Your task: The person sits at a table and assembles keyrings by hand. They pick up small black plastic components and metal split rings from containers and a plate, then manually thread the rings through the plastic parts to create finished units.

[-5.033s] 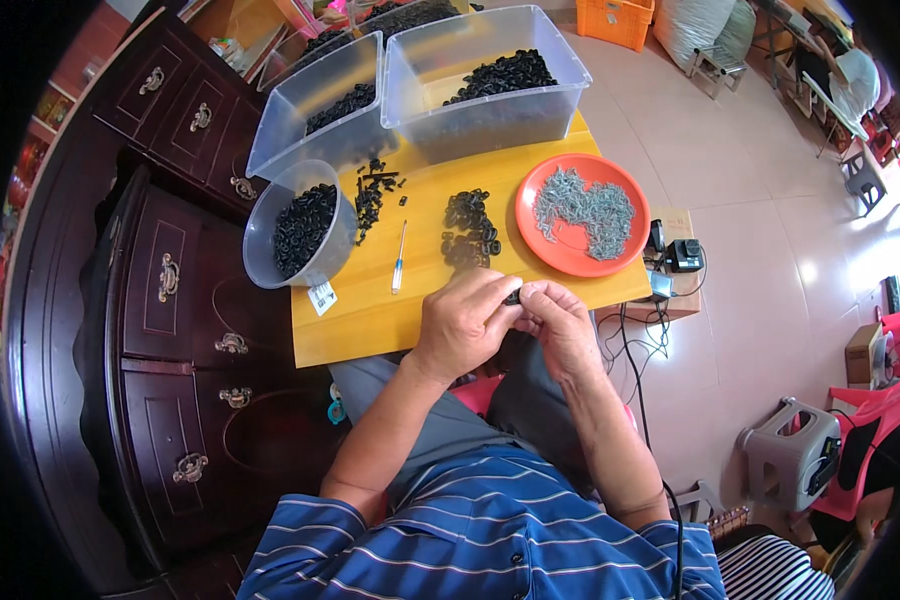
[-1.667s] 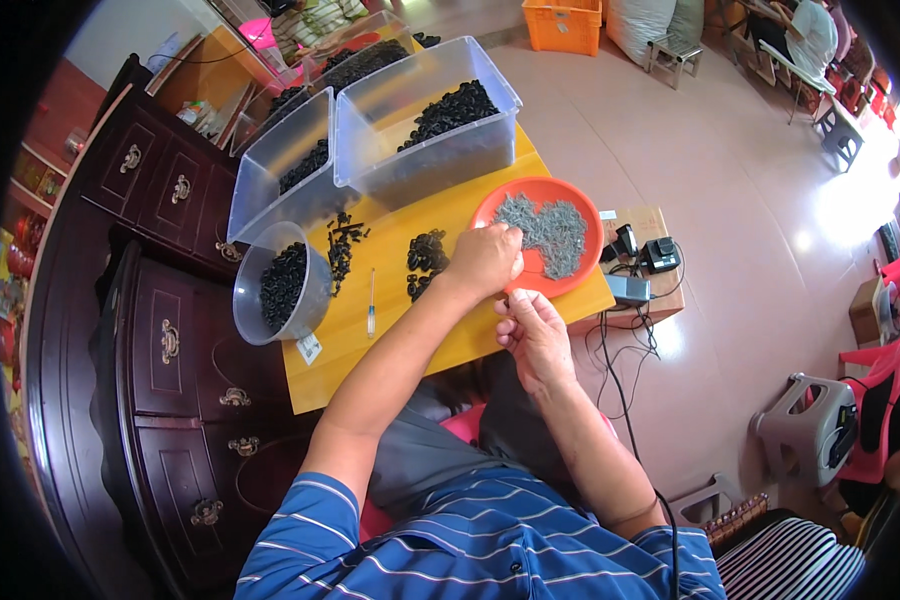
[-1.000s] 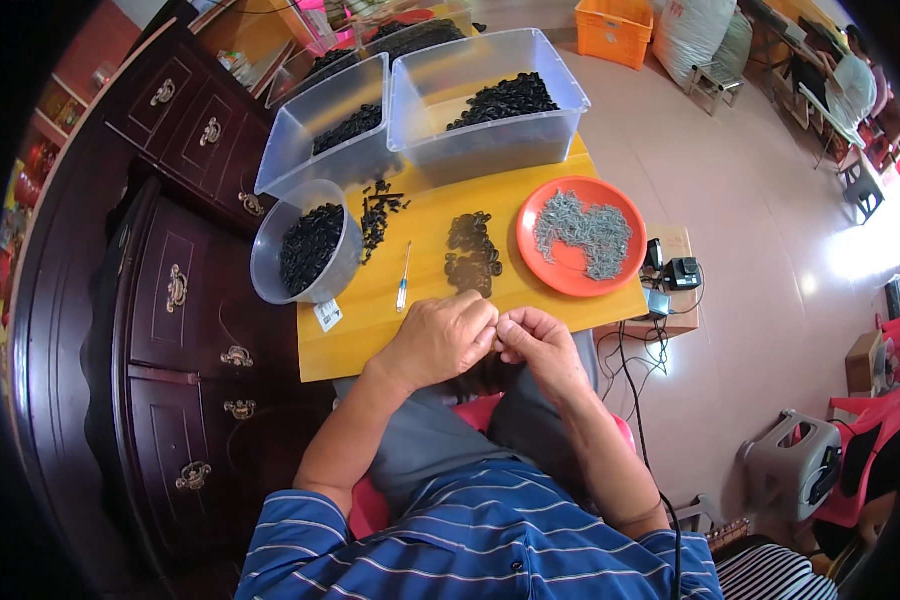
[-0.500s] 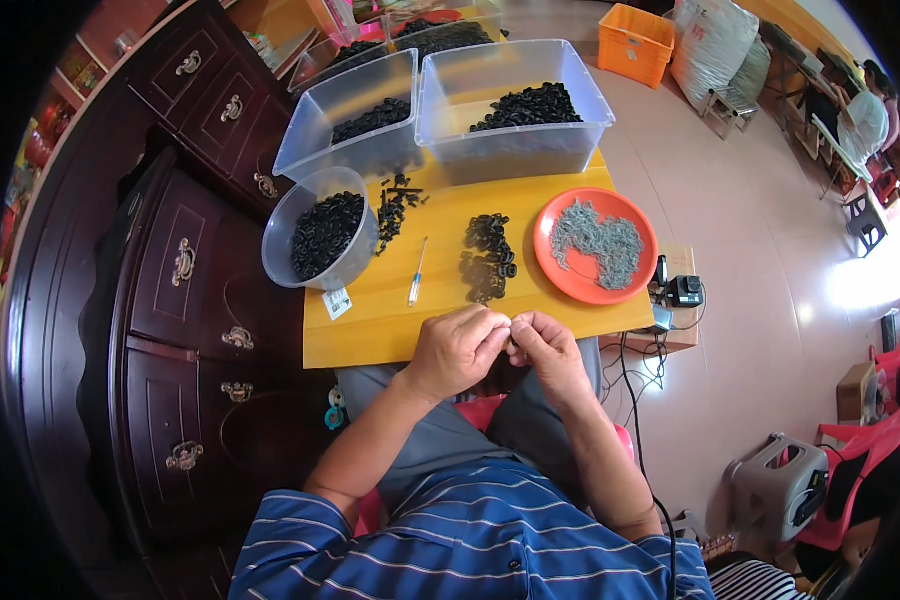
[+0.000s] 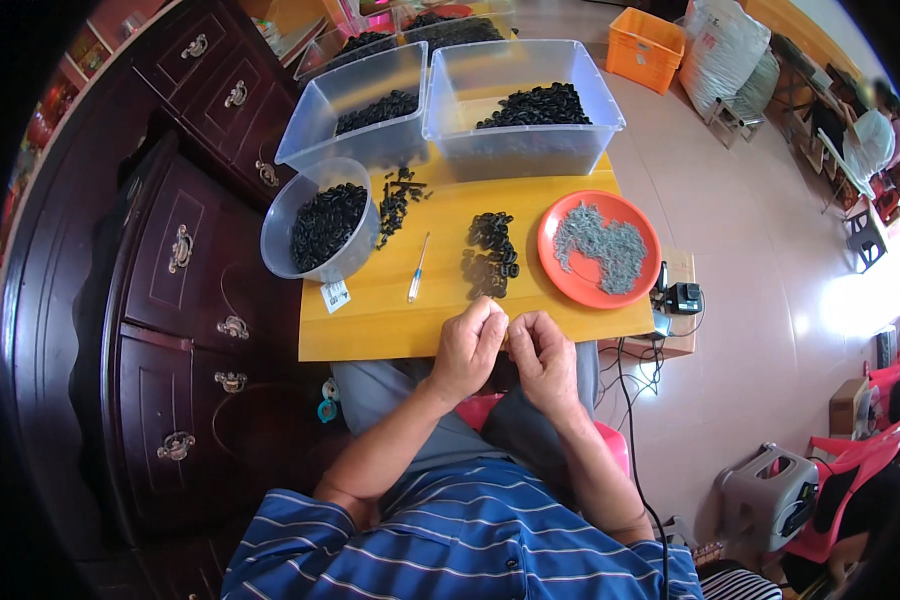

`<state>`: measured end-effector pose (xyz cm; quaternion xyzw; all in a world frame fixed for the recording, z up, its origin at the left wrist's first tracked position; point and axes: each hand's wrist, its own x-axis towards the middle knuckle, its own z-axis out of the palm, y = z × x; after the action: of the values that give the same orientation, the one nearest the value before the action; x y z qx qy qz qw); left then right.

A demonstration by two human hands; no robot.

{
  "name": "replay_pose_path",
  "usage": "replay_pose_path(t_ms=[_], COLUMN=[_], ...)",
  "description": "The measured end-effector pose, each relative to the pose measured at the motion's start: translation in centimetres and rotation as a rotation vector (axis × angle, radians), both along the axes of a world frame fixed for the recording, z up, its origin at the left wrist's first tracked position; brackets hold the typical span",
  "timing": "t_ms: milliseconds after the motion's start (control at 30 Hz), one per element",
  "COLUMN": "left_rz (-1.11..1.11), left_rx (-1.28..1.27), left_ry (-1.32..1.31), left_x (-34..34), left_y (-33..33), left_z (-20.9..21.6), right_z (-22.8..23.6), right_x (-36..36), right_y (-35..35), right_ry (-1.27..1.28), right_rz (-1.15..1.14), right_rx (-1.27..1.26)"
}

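Note:
Over the near edge of the yellow table point(image 5: 370, 330), my left hand point(image 5: 468, 345) and my right hand point(image 5: 543, 358) are close together, fingers pinched. Whatever they hold is too small and too covered by the fingers to make out. Just beyond them lies a patch of small black ring-like parts point(image 5: 493, 240). To its right stands an orange-red plate point(image 5: 558, 272) heaped with thin grey pieces point(image 5: 605, 245). Left of the black parts, a slim screwdriver point(image 5: 416, 275) with a pale handle lies on the table.
A round clear tub point(image 5: 275, 255) of black parts stands at left, with loose black pieces point(image 5: 395, 205) beside it. Two clear bins point(image 5: 520, 150) holding black parts stand at the back. Dark drawers point(image 5: 185, 250) flank the left; cables point(image 5: 625, 400) hang at right.
My hands have drawn slightly apart at the fingertips, the left one now more upright. The view has shifted a little; the things on the table lie as before.

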<state>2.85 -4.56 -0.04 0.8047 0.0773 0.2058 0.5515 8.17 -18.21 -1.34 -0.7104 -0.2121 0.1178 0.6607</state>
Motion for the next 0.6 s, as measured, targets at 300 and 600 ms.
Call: replay_pose_path(t_ms=[300,600], left_rz=[-0.006,-0.063], left_rx=[-0.227,0.009], left_ry=[-0.051,-0.145], left_x=[-0.6,-0.6], left_y=[0.2,0.5], left_z=[-0.4,0.4], right_z=[0.4,0.5], right_x=[0.3,0.4], right_y=[-0.2,-0.3], right_ry=[0.243,0.338], right_rz=[0.032,0.106], right_rx=[0.101,0.132])
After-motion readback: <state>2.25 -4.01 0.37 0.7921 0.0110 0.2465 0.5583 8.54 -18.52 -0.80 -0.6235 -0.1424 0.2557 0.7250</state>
